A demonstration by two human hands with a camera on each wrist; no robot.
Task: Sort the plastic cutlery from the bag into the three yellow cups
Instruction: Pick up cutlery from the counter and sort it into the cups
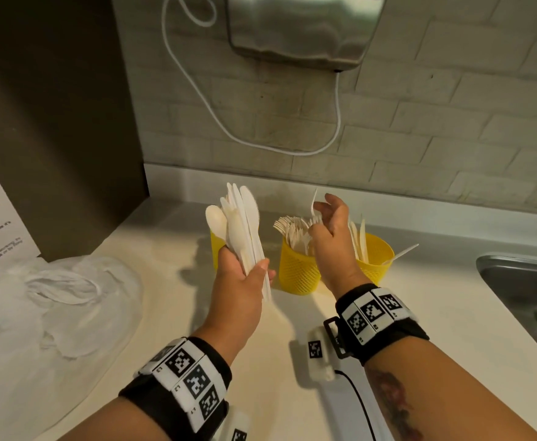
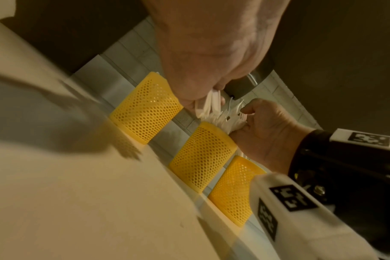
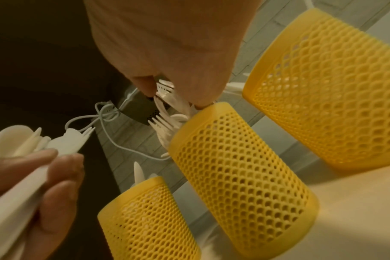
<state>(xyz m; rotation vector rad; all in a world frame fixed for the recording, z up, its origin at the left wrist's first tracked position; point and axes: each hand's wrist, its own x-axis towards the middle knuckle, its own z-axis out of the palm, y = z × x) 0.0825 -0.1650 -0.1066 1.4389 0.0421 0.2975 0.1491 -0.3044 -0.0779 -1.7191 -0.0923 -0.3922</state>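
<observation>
Only wristband (image 1: 194,381) digits read: L2, L1.

Three cups (image 1: 299,268) stand in a row, bag (image 1: 54,297) lying left, sink (image 1: 528,291) right.

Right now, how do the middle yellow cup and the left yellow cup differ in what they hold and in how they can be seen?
1. The middle yellow cup is packed with forks that fan above its rim; the left yellow cup shows only a few white tips above its rim.
2. The right hand reaches into the middle yellow cup; the left hand, gripping a cutlery bundle, partly hides the left yellow cup.

Both are yellow mesh cups standing upright on the counter.
</observation>
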